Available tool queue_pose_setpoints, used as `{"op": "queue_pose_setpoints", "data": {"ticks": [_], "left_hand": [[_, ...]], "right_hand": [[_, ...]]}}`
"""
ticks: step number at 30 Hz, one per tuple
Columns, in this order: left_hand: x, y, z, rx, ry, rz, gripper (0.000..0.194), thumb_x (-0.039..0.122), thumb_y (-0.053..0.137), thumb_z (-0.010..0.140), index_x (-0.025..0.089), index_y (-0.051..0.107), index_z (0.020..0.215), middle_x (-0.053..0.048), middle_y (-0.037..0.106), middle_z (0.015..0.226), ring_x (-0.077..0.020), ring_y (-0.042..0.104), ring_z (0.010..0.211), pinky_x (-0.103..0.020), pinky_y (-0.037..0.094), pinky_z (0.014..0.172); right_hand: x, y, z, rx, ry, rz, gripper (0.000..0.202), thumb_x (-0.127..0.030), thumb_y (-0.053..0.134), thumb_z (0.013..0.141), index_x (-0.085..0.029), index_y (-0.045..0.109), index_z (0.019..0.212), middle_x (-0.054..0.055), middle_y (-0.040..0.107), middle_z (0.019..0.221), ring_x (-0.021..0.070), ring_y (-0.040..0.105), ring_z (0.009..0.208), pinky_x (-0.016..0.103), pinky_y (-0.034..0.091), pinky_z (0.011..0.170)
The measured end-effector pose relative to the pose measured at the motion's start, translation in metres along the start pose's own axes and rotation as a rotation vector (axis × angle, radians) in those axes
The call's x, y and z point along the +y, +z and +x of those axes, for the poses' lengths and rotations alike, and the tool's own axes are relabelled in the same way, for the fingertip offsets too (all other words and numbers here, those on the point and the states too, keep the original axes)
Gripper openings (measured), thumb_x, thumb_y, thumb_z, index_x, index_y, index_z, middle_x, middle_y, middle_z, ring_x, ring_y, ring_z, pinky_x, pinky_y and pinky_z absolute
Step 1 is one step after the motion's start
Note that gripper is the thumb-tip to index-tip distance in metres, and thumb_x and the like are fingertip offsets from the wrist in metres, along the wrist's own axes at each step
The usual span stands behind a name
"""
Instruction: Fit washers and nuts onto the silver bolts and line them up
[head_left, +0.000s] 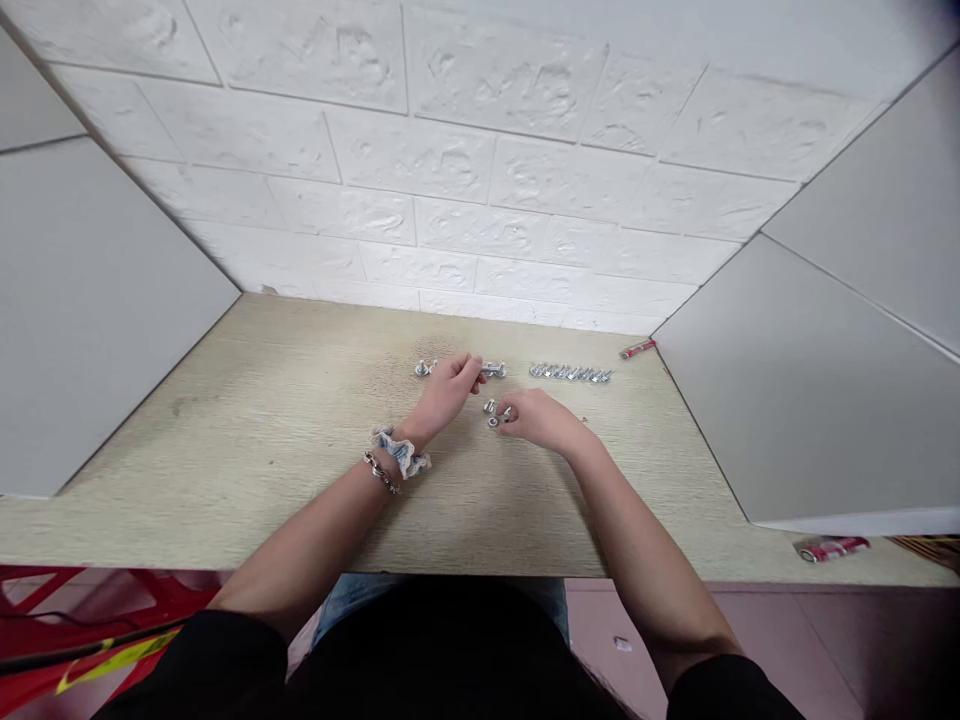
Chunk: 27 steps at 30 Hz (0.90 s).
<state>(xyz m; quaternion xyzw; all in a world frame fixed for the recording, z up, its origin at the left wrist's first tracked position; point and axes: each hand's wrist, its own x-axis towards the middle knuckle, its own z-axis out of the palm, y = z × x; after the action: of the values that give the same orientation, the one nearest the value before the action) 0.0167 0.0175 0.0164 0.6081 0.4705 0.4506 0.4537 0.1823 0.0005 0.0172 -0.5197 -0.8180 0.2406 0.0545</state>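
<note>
Head camera view: looking down past 2 bare forearms at a pale, wood-grained tabletop (285, 430), the hands close together near its middle.
Left hand (448, 388): reaching a little farther forward than the right hand (534, 418), fingers curled into a narrow pinch; I cannot tell whether a piece sits between the fingertips.
Right hand: thumb and forefinger drawn close together at a cluster of small, loose, silver metal pieces (493, 422); too small to tell whether 1 is gripped.
Loose cluster: between the 2 hands, at the right hand's fingertips, some pieces partly hidden by them.
Silver metal hardware lying flat (493, 369): just right of the left hand's fingertips.
Bolt-like silver metal piece (421, 369): just left of the left hand, beyond its wrist.
Row of shiny silver metal bolts (570, 373): ahead of the right hand and slightly to its right, set side by side.
Left wrist: a ruffled, pale blue and white fabric band (401, 452) and a silver chain bracelet (381, 473).
Red cylinders with silver ends: 1 (637, 349) ahead and right of the right hand; 1 (834, 549) well to its right, nearer the body.
Wall (450, 165): white, brick-patterned, beyond both hands.
Grey, flat side panels: 1 (105, 310) well left of the hands, 1 (847, 390) well right.
</note>
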Motion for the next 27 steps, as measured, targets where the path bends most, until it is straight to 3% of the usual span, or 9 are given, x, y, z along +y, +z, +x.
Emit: {"op": "queue_pose_setpoints", "data": {"ticks": [8, 18, 27], "left_hand": [[-0.001, 0.000, 0.000, 0.002, 0.005, 0.015, 0.032, 0.037, 0.042, 0.081, 0.016, 0.052, 0.059, 0.001, 0.050, 0.054, -0.0107, 0.048, 0.054, -0.024, 0.038, 0.057], [0.001, 0.001, 0.000, -0.003, 0.000, 0.021, 0.032, 0.036, 0.042, 0.081, 0.016, 0.052, 0.059, 0.001, 0.050, 0.054, -0.0103, 0.047, 0.054, -0.023, 0.037, 0.056], [-0.002, 0.001, 0.000, -0.009, 0.013, 0.018, 0.032, 0.036, 0.042, 0.082, 0.016, 0.052, 0.059, 0.002, 0.051, 0.054, -0.0101, 0.047, 0.054, -0.023, 0.037, 0.056]], "right_hand": [[0.001, -0.005, -0.004, -0.023, 0.086, -0.058, 0.012, -0.020, 0.060, 0.067, -0.020, 0.063, 0.079, 0.002, 0.065, 0.079, 0.0153, 0.055, 0.072, 0.023, 0.036, 0.059], [-0.005, -0.002, -0.004, 0.028, -0.008, 0.055, 0.013, -0.011, 0.055, 0.065, -0.017, 0.063, 0.073, 0.000, 0.062, 0.066, 0.0106, 0.048, 0.058, 0.023, 0.030, 0.053], [-0.009, 0.002, -0.002, 0.066, 0.062, 0.051, 0.009, -0.014, 0.055, 0.067, -0.018, 0.062, 0.069, -0.001, 0.058, 0.058, 0.0111, 0.048, 0.056, 0.024, 0.027, 0.053]]}}
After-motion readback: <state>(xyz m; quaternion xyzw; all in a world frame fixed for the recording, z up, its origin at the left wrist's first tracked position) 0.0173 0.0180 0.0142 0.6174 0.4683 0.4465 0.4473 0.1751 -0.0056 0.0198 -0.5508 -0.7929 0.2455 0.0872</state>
